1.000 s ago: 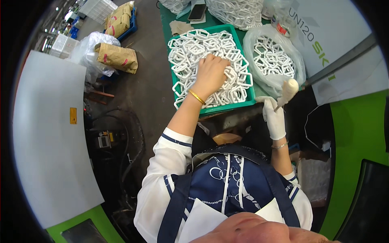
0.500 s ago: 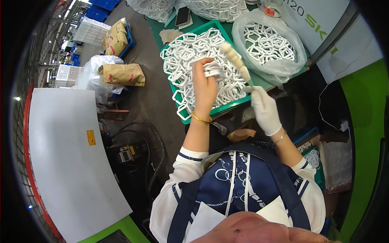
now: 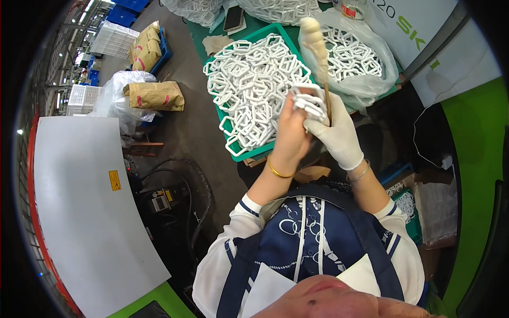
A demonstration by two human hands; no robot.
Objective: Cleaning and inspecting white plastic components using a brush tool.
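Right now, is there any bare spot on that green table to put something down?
Hardly: the green plastic tray is heaped with white plastic frames, the clear bag holds more. Only a bare strip of green tabletop shows beside the phone.

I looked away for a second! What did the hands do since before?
The left hand left the green tray holding a white plastic piece. The gloved right hand brought its stick tool over to it. The tray and bag of pieces stayed put.
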